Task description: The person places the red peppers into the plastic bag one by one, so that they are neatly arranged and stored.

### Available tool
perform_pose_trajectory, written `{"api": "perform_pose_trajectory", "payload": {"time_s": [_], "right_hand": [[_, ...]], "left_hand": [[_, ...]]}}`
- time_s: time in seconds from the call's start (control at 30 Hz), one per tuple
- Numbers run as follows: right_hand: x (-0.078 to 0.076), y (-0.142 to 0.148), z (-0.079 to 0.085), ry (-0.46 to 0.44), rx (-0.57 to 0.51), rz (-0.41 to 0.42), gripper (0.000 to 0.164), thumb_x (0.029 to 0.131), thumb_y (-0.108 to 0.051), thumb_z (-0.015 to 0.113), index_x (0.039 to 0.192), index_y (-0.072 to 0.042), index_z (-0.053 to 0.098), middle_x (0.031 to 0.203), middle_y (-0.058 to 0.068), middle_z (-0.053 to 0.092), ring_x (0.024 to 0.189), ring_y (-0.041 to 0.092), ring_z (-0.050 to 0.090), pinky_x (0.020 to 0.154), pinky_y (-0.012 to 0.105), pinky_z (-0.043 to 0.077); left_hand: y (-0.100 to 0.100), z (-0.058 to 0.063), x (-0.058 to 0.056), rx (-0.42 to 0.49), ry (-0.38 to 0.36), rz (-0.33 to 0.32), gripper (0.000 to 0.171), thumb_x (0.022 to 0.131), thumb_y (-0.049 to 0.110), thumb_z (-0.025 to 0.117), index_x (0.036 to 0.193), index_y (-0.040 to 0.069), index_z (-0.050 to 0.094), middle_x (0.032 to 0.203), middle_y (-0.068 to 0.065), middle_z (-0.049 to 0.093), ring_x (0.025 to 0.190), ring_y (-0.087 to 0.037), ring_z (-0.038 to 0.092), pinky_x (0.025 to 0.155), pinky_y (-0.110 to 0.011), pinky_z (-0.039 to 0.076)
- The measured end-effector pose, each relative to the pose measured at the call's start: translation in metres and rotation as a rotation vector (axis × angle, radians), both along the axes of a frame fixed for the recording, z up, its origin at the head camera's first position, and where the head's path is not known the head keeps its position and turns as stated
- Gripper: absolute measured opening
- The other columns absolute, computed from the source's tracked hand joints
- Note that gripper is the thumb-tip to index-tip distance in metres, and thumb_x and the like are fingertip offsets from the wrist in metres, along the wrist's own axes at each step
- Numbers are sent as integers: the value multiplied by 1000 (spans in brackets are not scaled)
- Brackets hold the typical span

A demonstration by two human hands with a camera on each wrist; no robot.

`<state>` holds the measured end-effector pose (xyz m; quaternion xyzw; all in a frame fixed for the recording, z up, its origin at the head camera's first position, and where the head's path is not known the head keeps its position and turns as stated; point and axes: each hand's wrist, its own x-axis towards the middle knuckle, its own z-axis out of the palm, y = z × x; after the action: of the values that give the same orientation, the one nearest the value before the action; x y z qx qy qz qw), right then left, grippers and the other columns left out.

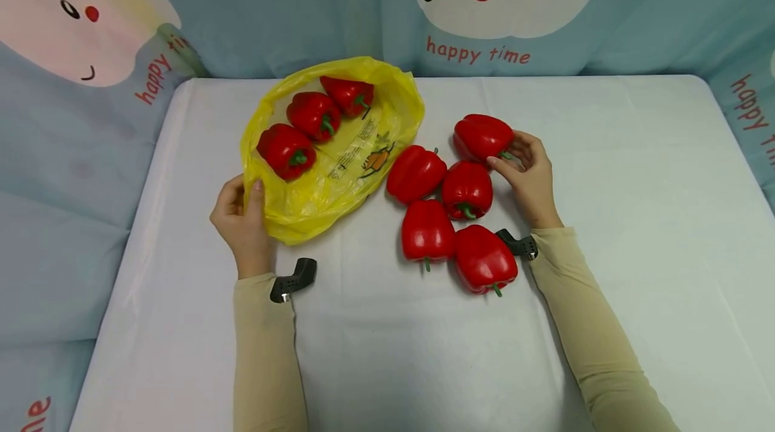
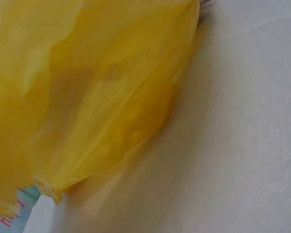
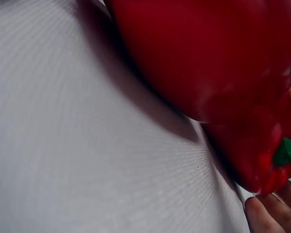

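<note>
In the head view my left hand grips the near left rim of a yellow plastic bag, thumb inside and fingers outside. The bag lies with its mouth wide, and three red bell peppers with green stems sit inside it. My right hand holds the stem end of a red bell pepper, with thumb and fingers on either side. In the right wrist view, fingertips touch that pepper beside its green stem. The left wrist view is mostly filled by the yellow bag, and the left hand is almost hidden there.
Several more red bell peppers lie clustered between the bag and my right forearm. A white cloth covers the table. Blue printed curtains hang behind the table and along its sides. Each wrist wears a small black camera mount.
</note>
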<state>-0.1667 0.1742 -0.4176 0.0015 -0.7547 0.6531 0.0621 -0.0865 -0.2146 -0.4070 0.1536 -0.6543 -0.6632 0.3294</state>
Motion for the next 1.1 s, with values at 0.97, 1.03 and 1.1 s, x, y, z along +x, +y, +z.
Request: {"api": "perform_pose_trajectory", "payload": {"time_s": [0.97, 1.03, 1.1], "right_hand": [[-2, 0, -4, 23, 62, 12, 66, 84, -5, 71, 141, -8, 36, 123, 8, 53, 111, 14, 52, 98, 30, 43], [-1, 0, -3, 27, 53, 5, 65, 84, -5, 71, 140, -8, 37, 121, 7, 53, 110, 15, 53, 97, 28, 44], [-1, 0, -3, 28, 38, 1, 64, 84, -5, 71, 139, -9, 38, 120, 6, 54, 110, 15, 53, 96, 27, 44]], "left_hand": [[-1, -1, 0, 35, 31, -3, 12, 87, 4, 66, 97, 0, 71, 93, -10, 66, 81, -18, 53, 76, -22, 46], [-1, -2, -1, 53, 41, -6, 12, 87, 3, 66, 96, 0, 72, 93, -10, 66, 81, -18, 53, 76, -22, 46], [-1, -2, -1, 60, 44, -3, 11, 87, 3, 66, 96, 0, 72, 92, -10, 66, 80, -18, 53, 75, -22, 46]]}}
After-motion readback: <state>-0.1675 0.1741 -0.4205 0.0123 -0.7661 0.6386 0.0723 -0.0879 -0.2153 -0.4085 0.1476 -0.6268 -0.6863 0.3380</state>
